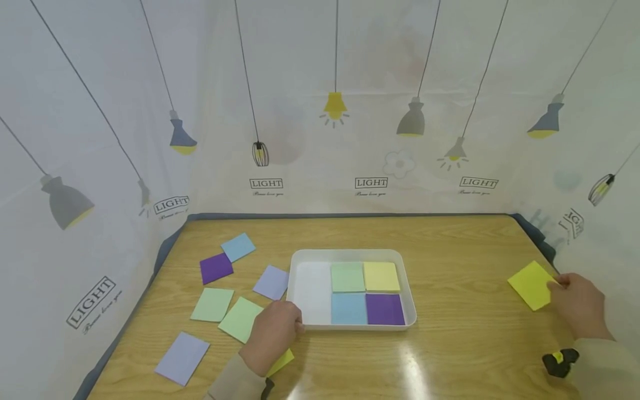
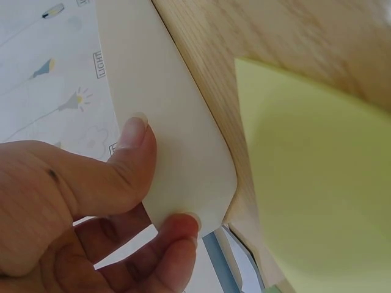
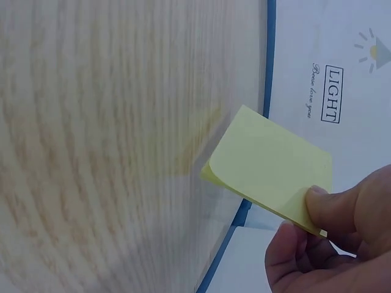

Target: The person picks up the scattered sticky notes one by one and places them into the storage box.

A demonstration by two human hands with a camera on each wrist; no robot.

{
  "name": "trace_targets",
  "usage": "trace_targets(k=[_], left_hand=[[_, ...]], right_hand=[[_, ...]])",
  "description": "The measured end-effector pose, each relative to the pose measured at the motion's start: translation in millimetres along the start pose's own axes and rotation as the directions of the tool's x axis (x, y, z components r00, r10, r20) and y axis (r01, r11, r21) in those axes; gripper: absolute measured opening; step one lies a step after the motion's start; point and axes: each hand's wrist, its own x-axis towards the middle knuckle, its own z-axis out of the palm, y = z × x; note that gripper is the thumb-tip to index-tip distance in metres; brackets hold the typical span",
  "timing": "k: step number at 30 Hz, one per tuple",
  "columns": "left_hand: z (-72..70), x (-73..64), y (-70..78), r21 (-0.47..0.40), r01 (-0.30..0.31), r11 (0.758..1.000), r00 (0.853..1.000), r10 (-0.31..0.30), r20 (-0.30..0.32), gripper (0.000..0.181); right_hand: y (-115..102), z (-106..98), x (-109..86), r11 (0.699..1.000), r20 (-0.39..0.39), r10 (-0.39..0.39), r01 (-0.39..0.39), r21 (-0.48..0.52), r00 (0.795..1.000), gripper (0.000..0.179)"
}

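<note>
My left hand [image 1: 272, 336] grips the front left corner of a white tray [image 1: 311, 289]; in the left wrist view, thumb and fingers pinch its wall [image 2: 189, 140]. Inside the tray's right part lie a green sticky note pad [image 1: 347, 277], a pale yellow pad [image 1: 381, 277], a blue pad [image 1: 349, 309] and a purple pad [image 1: 385, 309]. Far to the right, my right hand [image 1: 580, 305] pinches a yellow sticky note pad [image 1: 531, 286] by one corner. The right wrist view shows that pad [image 3: 269, 165] tilted, its far edge off the wood.
Left of the tray lie loose pads: blue [image 1: 238, 247], purple [image 1: 216, 268], lavender [image 1: 271, 282], green [image 1: 212, 304], another green [image 1: 241, 320] and another lavender [image 1: 182, 358]. A yellow pad [image 1: 281, 362] is partly hidden under my left wrist. Lamp-printed curtains [image 1: 310, 200] surround the wooden table [image 1: 460, 255].
</note>
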Motion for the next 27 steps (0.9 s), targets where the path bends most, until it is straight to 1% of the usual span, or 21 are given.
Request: trace_targets(k=[4,10,11,18,23,27], left_hand=[[2.0,0.5,-1.1,-0.003,-0.006,1.000,1.000,0.006,-0.008,0.016],[1.7,0.4,-1.0,-0.003,-0.006,1.000,1.000,0.006,-0.006,0.016],[1.1,0.4,-0.6,-0.002,-0.003,1.000,1.000,0.003,-0.004,0.015],[-2.1,0.5,0.8,0.005,0.008,1.000,1.000,-0.008,-0.004,0.015],[-2.5,0.3,1.3,0.013,0.006,1.000,1.000,-0.006,-0.003,0.013],[-1.8,-0.1,1.1,0.015,0.004,1.000,1.000,-0.004,-0.003,0.013]], right_hand=[[-5.8,1.3,0.3,0.999,-0.003,-0.046,0.046,-0.021,0.999,0.045],[-19.4,7.4,-0.2,0.999,0.026,-0.033,0.034,-0.031,0.999,0.044],[-21.1,8.1,-0.5,0.999,0.031,-0.041,0.042,-0.030,0.999,0.044],[-35.6,10.5,-2.2,0.986,0.032,-0.155,0.156,-0.064,0.987,0.044],[-45.8,19.0,-6.3,0.977,0.025,-0.207,0.208,-0.049,0.978,0.042],[-56.4,26.6,-12.0,0.972,0.054,-0.231,0.232,-0.022,0.971,0.042]])
